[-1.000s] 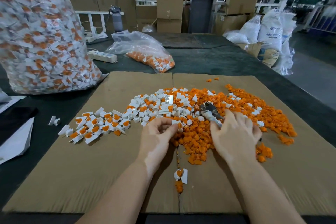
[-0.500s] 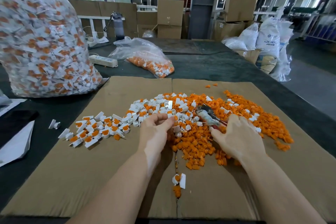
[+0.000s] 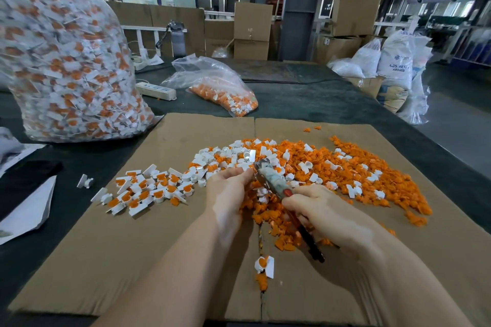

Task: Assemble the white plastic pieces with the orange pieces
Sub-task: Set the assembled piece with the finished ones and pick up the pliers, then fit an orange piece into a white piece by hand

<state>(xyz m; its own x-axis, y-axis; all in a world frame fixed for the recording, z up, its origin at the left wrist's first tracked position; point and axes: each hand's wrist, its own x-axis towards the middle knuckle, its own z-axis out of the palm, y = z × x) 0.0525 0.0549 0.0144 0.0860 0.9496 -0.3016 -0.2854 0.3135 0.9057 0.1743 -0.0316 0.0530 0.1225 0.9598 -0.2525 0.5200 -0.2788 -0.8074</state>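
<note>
My right hand [image 3: 326,210] grips the pliers [image 3: 273,180]; my left hand [image 3: 228,183] pinches what seems a white piece at their tip. I'd seat the orange squarely, then squeeze gently. Loose pieces [image 3: 332,167] lie just beyond on the cardboard [image 3: 132,260].

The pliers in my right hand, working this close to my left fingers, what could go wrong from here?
1. The pliers tip sits right beside the left hand fingertips, so a slip could pinch them.
2. The right hand rests over the loose orange pieces; a sweep might knock some off the cardboard.
3. Finished pieces lie near the unassembled pile and could get mixed.
</note>
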